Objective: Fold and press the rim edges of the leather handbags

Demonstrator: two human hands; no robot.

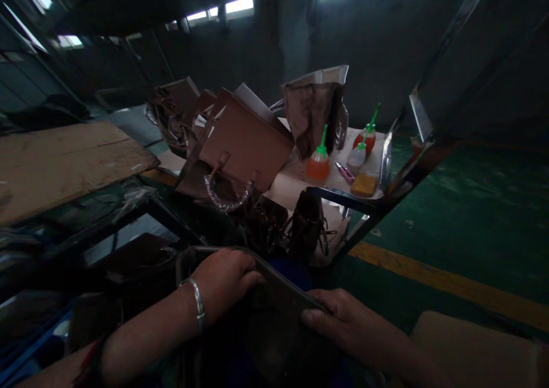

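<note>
A dark brown handbag body [278, 293], with a stiff upper edge, lies before me at the bottom middle. My left hand [225, 279] bends over its far rim, fingers curled on the edge. On the right, my right hand [338, 316] pinches the same rim, thumb on the near face and fingers behind. The lower part of the bag fades into shadow. Beyond my hands, a brown handbag [251, 142] with plastic-wrapped handles leans tilted on a rack, and another brown bag [313, 116] stands upright behind it.
The rack shelf [289, 185] carries squeeze bottles with green nozzles, including one of orange liquid [317, 166], a pink-handled cutter [344, 171] and a yellow sponge [363, 185]. Dark bags [306, 222] sit lower. A wooden board [72, 165] is at left, a cardboard piece [476, 348] at right.
</note>
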